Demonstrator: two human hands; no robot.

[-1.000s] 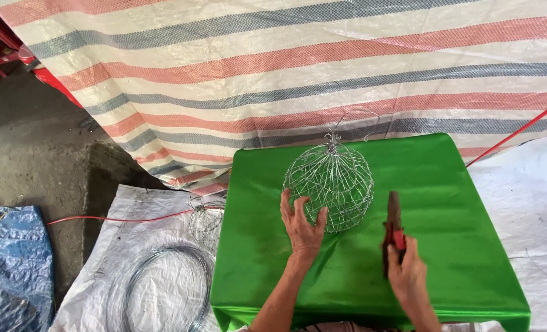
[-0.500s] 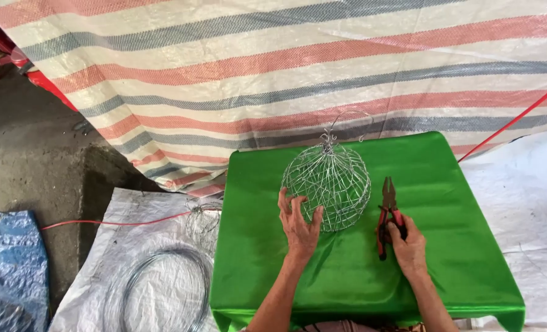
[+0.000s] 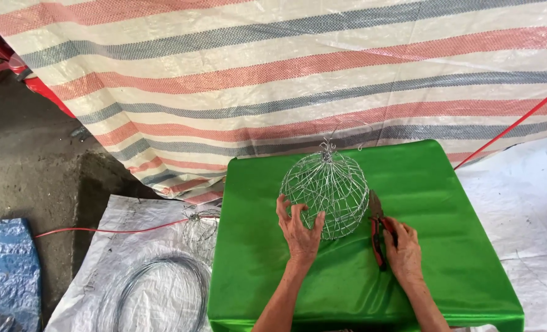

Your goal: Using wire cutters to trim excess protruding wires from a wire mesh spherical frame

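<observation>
Far to the left of both hands, a crumpled blue plastic sheet (image 3: 6, 270) lay on the ground, and a thin red cord (image 3: 101, 232) ran from it toward the table. Nearer the left hand, a coil of grey wire (image 3: 156, 289) rested on a white woven sack (image 3: 132, 258), with a smaller tangle of wire mesh (image 3: 199, 227) just beside the table's edge. The left hand (image 3: 299, 230) was open, fingers spread, pressed against the lower left side of a dome-shaped basket of thin silver wire (image 3: 327, 192). That basket stood upright on the bright green cloth-covered table (image 3: 446, 203), between the two hands. The right hand (image 3: 403, 249) was closed around the red handles of a pair of pliers (image 3: 378, 224), whose dark tip pointed up just beside the basket's right side. Behind everything hung a red, grey and white striped tarpaulin (image 3: 273, 74).
</observation>
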